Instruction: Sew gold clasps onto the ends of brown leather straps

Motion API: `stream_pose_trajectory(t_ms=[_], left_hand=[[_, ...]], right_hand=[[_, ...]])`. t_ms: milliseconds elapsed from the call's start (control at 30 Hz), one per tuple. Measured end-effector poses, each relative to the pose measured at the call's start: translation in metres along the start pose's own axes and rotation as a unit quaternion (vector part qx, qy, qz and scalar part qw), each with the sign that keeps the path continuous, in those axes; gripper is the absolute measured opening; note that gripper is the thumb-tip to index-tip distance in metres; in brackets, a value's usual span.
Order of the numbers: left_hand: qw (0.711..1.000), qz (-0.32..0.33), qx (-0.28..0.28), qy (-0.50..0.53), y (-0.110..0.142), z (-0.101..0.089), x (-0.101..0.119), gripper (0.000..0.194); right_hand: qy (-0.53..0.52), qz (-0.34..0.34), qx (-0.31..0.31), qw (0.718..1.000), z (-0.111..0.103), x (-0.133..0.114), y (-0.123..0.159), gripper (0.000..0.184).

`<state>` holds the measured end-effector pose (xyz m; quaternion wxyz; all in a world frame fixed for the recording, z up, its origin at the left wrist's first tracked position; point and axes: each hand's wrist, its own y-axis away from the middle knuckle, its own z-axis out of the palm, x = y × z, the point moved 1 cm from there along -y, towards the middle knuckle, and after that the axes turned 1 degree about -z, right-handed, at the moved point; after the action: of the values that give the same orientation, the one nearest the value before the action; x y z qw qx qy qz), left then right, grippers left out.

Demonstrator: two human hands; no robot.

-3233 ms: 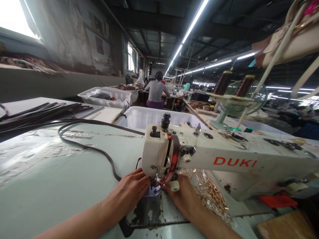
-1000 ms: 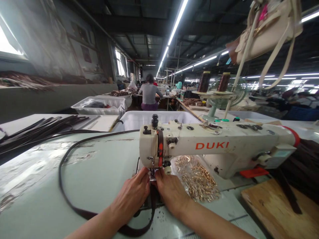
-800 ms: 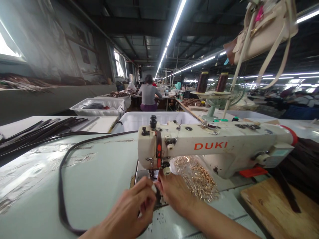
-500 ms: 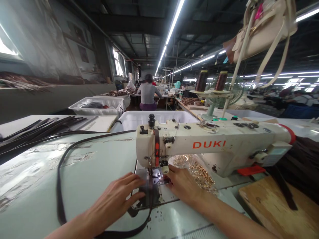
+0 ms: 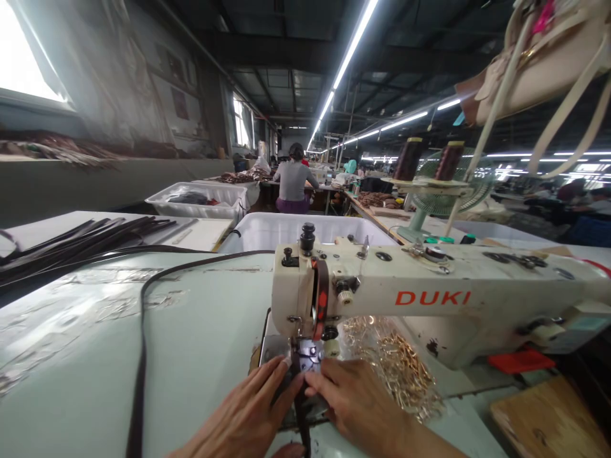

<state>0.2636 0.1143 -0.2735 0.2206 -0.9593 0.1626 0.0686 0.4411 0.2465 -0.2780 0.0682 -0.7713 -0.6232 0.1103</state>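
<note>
A dark leather strap (image 5: 301, 407) runs under the presser foot of the cream DUKI sewing machine (image 5: 429, 298) and back toward me. My left hand (image 5: 248, 413) is closed on the strap, fingers on its left edge and thumb below it. My right hand (image 5: 358, 404) lies flat on the machine bed. Its fingertips touch the strap's right edge just in front of the needle. The rest of the strap (image 5: 141, 356) loops away over the pale green table (image 5: 86, 356) to the left.
A clear bag of gold metal fittings (image 5: 403, 369) lies right of the needle. Behind are a white bin (image 5: 281, 230), a pile of dark straps (image 5: 86, 234), thread spools (image 5: 409, 159), a green fan (image 5: 451, 191) and a hanging handbag (image 5: 548, 63). A person (image 5: 293, 184) sits far ahead. A wooden board (image 5: 548, 426) lies at the right.
Both hands have drawn together at the needle, now on the strap's two sides. The strap's loop on the table has shifted toward me. The view has moved closer to the machine.
</note>
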Motion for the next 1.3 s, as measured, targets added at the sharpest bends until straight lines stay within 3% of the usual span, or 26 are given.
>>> stream_pose_trajectory(t_ms=[367,600,867,1067,1300], left_hand=[[0.996,0.039,0.040,-0.070,0.005,0.013,-0.002,0.053],[0.996,0.044,0.035,-0.071,0.006,0.005,0.003,0.051],[0.993,0.051,0.018,-0.104,-0.001,-0.006,0.006,0.061],[0.995,0.045,0.021,-0.086,0.001,-0.006,0.005,0.057],[0.997,0.035,0.059,-0.039,0.008,0.002,0.004,0.049]], right_hand=[[-0.005,-0.069,0.120,0.990,0.010,0.005,-0.002,0.023],[-0.007,-0.062,0.089,0.994,0.005,0.001,-0.002,0.017],[0.007,-0.077,0.120,0.990,0.001,0.000,-0.002,0.037],[0.012,-0.067,0.090,0.994,0.003,-0.001,-0.001,0.020],[0.010,-0.067,0.093,0.993,0.003,0.000,-0.002,0.016]])
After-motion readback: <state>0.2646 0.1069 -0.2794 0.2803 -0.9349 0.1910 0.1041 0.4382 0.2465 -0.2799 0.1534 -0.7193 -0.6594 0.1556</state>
